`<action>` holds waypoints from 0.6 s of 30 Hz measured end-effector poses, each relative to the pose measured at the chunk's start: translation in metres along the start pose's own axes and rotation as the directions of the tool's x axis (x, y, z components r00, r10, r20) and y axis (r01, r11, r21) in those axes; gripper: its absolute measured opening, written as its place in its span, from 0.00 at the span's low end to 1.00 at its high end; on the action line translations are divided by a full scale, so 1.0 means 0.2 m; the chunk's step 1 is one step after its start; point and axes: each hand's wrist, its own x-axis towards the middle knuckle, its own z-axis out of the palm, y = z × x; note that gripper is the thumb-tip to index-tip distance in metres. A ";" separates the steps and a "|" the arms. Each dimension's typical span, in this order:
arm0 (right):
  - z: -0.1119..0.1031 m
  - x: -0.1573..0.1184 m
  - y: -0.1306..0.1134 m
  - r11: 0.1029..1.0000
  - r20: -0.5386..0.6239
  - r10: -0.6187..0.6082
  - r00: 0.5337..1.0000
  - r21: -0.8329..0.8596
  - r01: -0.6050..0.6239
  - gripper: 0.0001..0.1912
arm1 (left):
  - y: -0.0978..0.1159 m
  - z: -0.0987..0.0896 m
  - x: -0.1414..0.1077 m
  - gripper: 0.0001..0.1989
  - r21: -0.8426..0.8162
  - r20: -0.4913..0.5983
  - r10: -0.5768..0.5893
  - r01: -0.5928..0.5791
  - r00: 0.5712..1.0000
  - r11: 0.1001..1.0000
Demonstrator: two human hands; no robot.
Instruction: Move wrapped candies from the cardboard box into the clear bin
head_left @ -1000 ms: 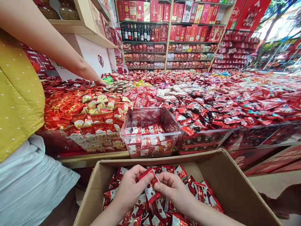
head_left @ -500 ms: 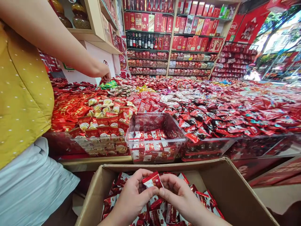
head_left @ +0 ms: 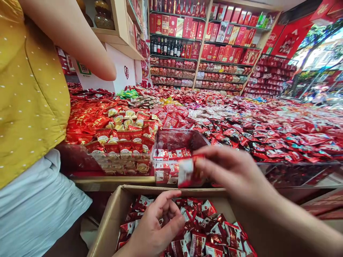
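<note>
My right hand (head_left: 227,171) pinches a red and white candy packet (head_left: 187,172), blurred by motion, in front of a clear plastic bin (head_left: 158,164). Inside the bin, similar red and white packets (head_left: 171,154) lie in rows. Over the cardboard box (head_left: 107,217), my left hand (head_left: 160,221) is held with its fingers curled and apart, nothing between them. Many loose red and white packets (head_left: 198,242) fill the box beneath it.
A person in a yellow top (head_left: 32,92) stands at the left, one arm stretched over the counter. Durian candies (head_left: 125,135) lie left of the bin, with heaps of red packets (head_left: 246,132) to the right. Shelves (head_left: 199,46) rise behind.
My right hand has moved up and forward from the box toward the bin, taking the packet out of my left hand's reach. The view has shifted slightly; the person's hand is no longer visible.
</note>
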 end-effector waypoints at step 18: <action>0.17 0.61 0.45 0.463 0.165 0.869 0.467 -0.606 -0.647 0.04 | -0.03 -0.01 0.02 0.13 0.599 0.155 0.077 -0.156 0.985 0.785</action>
